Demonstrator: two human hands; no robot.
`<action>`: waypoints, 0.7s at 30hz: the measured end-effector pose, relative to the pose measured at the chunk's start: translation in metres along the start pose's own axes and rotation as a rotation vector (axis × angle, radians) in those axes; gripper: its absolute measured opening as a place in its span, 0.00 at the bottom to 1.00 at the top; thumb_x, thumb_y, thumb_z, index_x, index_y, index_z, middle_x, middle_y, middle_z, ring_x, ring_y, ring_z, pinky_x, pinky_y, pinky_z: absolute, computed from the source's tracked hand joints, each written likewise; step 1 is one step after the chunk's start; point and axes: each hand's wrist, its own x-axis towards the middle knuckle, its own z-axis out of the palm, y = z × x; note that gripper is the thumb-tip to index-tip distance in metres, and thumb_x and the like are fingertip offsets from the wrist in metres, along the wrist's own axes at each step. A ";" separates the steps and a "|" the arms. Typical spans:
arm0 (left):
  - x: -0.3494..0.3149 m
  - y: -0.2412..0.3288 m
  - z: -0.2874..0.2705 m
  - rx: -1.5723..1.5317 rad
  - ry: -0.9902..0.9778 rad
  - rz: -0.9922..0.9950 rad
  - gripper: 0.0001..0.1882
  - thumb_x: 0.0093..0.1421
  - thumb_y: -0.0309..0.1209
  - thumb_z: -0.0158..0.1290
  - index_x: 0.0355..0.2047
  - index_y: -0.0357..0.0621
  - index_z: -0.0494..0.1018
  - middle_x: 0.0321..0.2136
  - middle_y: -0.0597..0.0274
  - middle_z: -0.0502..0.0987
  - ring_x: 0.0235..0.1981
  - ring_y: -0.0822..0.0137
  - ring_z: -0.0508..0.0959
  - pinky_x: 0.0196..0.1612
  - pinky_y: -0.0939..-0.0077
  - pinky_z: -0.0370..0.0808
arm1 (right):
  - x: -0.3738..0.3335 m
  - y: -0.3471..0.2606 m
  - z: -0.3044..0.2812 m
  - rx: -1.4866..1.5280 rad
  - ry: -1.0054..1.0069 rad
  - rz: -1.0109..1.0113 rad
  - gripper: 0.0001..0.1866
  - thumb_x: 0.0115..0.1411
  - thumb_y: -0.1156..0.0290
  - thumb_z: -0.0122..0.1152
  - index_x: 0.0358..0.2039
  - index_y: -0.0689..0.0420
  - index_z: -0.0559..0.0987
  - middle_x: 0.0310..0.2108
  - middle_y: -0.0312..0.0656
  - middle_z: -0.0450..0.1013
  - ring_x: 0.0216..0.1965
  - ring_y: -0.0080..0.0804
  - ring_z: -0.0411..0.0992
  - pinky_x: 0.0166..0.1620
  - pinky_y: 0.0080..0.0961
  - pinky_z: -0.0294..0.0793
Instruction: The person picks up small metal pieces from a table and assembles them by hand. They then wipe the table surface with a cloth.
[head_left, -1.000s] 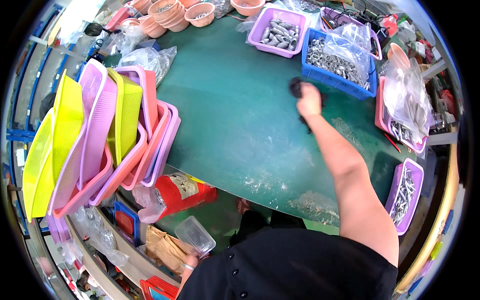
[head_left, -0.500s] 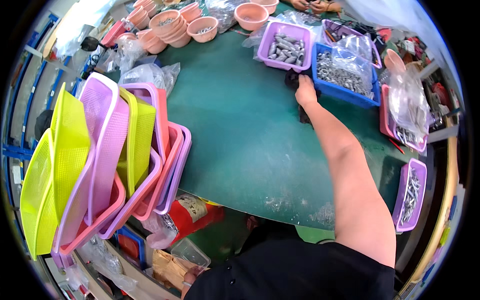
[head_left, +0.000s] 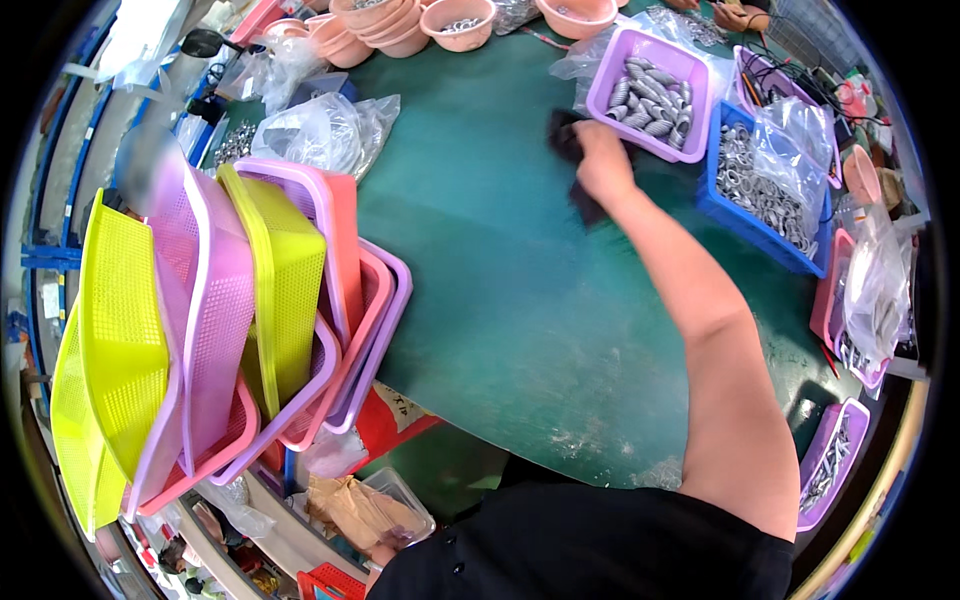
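Note:
My right hand is stretched far across the green table mat and is closed on a black cloth that it presses onto the mat. The cloth lies just in front of a purple tray filled with grey metal parts. Beside that tray, to the right, stands a blue bin with small metal rings under a clear plastic bag. My left hand is out of sight.
Stacked yellow, pink and purple mesh baskets lean at the table's left edge. Clear bags lie behind them. Pink bowls line the far edge. More purple and pink trays sit at the right. Metal crumbs lie near the front edge.
My right hand with the cloth has moved away from me, up to the purple tray. The camera has turned, so the baskets look larger and closer.

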 end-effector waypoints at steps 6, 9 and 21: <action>-0.069 0.005 0.088 0.922 0.434 0.162 0.12 0.54 0.31 0.49 0.37 0.38 0.74 0.34 0.56 0.77 0.37 0.62 0.76 0.44 0.72 0.72 | -0.029 -0.036 0.045 0.191 -0.125 -0.223 0.21 0.38 0.84 0.50 0.38 0.62 0.74 0.40 0.52 0.70 0.46 0.48 0.67 0.52 0.36 0.65; -0.072 0.011 0.083 0.763 0.475 0.071 0.12 0.53 0.31 0.50 0.35 0.38 0.75 0.32 0.58 0.77 0.36 0.63 0.76 0.43 0.73 0.72 | -0.024 -0.066 0.060 0.328 -0.291 -0.253 0.23 0.38 0.87 0.49 0.39 0.61 0.74 0.41 0.50 0.71 0.47 0.49 0.66 0.52 0.35 0.64; -0.081 -0.045 0.000 0.629 0.263 0.030 0.12 0.52 0.34 0.52 0.34 0.42 0.76 0.33 0.54 0.77 0.38 0.55 0.76 0.44 0.69 0.71 | 0.137 0.014 0.160 -0.377 -0.074 0.029 0.26 0.52 0.69 0.48 0.54 0.41 0.66 0.54 0.35 0.63 0.54 0.37 0.61 0.54 0.39 0.61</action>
